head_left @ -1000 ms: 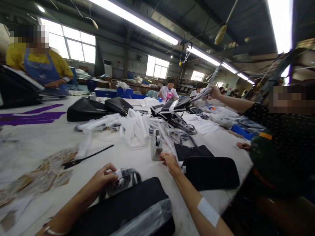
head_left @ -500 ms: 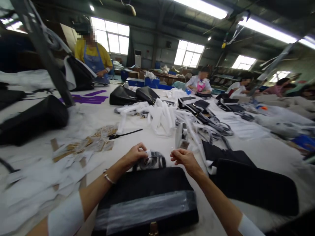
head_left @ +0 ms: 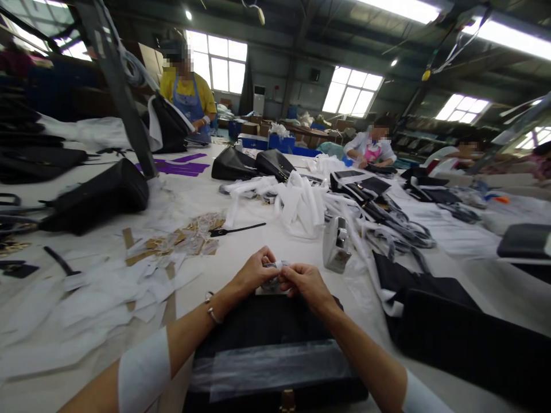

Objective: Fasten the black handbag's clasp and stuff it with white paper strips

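A black handbag (head_left: pixel 275 327) lies flat in front of me, with clear film over its front and a gold clasp (head_left: pixel 287 400) at the near edge. Its handle (head_left: pixel 271 282), bundled in see-through and white wrapping, is at the far side, mostly covered by my fingers. My left hand (head_left: pixel 257 269) is closed on this wrapped handle from the left. From the right, my right hand (head_left: pixel 305 284) pinches at the white wrapping, its fingertips meeting the left ones; what lies between them is too small to make out. A tape dispenser (head_left: pixel 337 245) stands just beyond my right hand.
White paper pieces (head_left: pixel 99 298) and tan scraps (head_left: pixel 185 241) cover the left. A black strap (head_left: pixel 239 229) and white wrapping strips (head_left: pixel 301 201) lie ahead. More black bags (head_left: pixel 469 338) lie right. A metal post (head_left: pixel 116 86) rises at left. Co-workers (head_left: pixel 189 94) stand across the table.
My right hand has moved left from beside the tape dispenser to the wrapped handle and now meets my left hand. The left hand stays at the handle. The view has turned slightly left.
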`<state>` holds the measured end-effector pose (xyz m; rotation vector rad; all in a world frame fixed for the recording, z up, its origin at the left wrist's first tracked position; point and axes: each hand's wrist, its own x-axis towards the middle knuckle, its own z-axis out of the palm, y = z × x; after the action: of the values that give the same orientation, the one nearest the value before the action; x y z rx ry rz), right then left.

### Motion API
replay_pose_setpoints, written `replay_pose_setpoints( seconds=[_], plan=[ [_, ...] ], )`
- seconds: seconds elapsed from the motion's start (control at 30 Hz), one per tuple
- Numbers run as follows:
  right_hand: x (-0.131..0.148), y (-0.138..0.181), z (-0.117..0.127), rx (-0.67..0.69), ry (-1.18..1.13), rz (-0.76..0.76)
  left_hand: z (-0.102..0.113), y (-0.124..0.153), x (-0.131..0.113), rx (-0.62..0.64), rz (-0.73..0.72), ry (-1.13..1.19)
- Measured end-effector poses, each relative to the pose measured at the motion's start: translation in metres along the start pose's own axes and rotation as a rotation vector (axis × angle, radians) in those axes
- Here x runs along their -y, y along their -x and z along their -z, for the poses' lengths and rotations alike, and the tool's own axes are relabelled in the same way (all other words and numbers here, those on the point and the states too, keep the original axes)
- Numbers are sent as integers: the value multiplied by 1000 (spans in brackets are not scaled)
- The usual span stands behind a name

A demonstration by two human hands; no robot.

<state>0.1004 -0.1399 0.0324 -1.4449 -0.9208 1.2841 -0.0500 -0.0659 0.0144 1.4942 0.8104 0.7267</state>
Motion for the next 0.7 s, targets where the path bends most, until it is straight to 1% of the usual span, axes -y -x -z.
replay_pose_setpoints(
  seconds=[0.2,0.33,0.57,0.7],
  plan=[
    [-11,-2,-1,-33,35,-69,-3,6,-4,-89,-54,-204],
    [-18,-3,-2,-51,47,-85,-4,10,-8,-112,-85,-279],
    [-24,0,-3,-74,26,-42,-4,10,-11,-69,-64,-300],
    [-25,3,-7,-61,-30,10,-4,6,-7,-125,-49,-233]
  ],
)
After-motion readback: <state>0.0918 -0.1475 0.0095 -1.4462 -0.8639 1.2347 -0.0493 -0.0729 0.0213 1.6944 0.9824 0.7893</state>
